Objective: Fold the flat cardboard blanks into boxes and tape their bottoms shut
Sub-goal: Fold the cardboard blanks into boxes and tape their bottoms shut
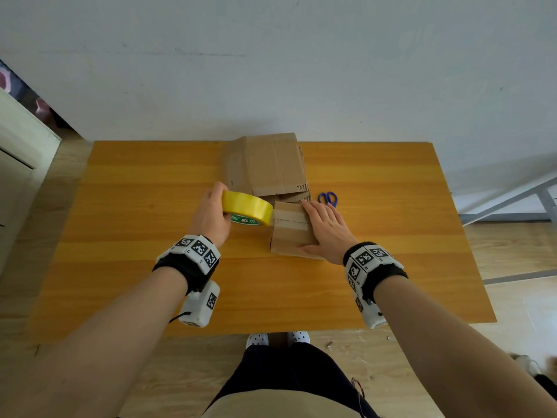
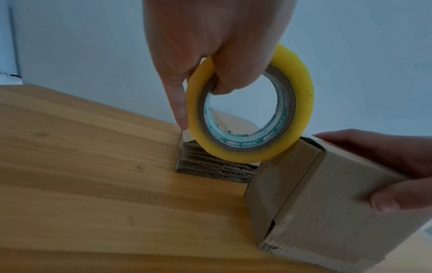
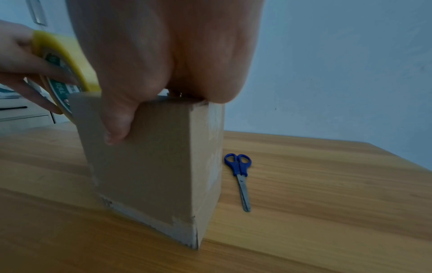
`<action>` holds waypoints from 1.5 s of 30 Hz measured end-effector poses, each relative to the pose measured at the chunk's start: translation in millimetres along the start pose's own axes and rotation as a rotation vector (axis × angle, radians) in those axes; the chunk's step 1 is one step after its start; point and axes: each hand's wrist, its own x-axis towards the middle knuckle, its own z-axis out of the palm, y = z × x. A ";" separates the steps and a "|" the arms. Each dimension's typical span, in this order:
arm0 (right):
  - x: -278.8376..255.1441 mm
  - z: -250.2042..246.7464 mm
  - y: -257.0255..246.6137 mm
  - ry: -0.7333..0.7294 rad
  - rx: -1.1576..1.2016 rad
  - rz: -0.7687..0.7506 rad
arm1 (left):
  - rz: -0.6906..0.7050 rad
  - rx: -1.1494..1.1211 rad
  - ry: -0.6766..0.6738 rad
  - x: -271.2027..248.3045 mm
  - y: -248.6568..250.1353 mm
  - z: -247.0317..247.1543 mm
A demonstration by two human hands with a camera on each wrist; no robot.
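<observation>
A folded cardboard box [image 1: 291,229] is stood on the wooden table [image 1: 135,267], its closed flaps turned upward, and it is steadied by the right hand [image 1: 327,227]. The palm is laid over the top right edge, the fingers stretched flat along the top, while the thumb [image 3: 117,127] is pressed against the near side wall, as seen from the right wrist. A strip of tape is already seen across the seam of the top flaps in the head view.

At the box's left top edge a yellow tape roll [image 1: 248,208] is held on its rim, touching the corner of the box. The roll is gripped by the left hand [image 1: 211,215]: from the left wrist view, a finger is hooked through the core while the thumb [image 2: 178,103] is pointed down along the outer yellow face. The green printed liner of the core is shown clearly there.

Just behind the box, a stack of flat cardboard blanks [image 1: 266,164] is piled on the table, their corrugated edges exposed toward the roll. Blue-handled scissors [image 1: 328,198] are laid on the table just to the right of the stack and the box, blades shut, apart from both hands.
</observation>
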 end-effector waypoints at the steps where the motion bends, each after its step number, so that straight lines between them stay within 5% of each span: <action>1: 0.1 -0.3 -0.2 -0.002 0.000 0.002 | -0.001 -0.001 -0.001 0.1 -0.9 1.1; 9: 1.5 0.8 -6.4 0.057 0.046 0.059 | 0.012 0.016 -0.029 0.6 -1.2 0.8; 16: 18.5 2.3 -33.6 0.045 0.052 -0.046 | 0.101 0.022 -0.125 1.3 -5.6 -9.0; 24: 23.8 0.5 -41.7 0.009 0.124 -0.047 | 0.191 -0.066 -0.411 0.2 4.0 -19.0; 30: 23.2 -3.2 -38.9 -0.014 0.193 -0.029 | 0.263 -0.085 -0.462 1.3 6.5 -17.4; 39: 25.3 -4.5 -35.0 -0.022 0.209 -0.042 | 0.138 0.160 -0.482 9.4 5.7 -10.3; 45: 23.4 -3.1 -28.3 0.001 0.203 -0.049 | 0.118 0.096 -0.585 11.2 9.0 -16.0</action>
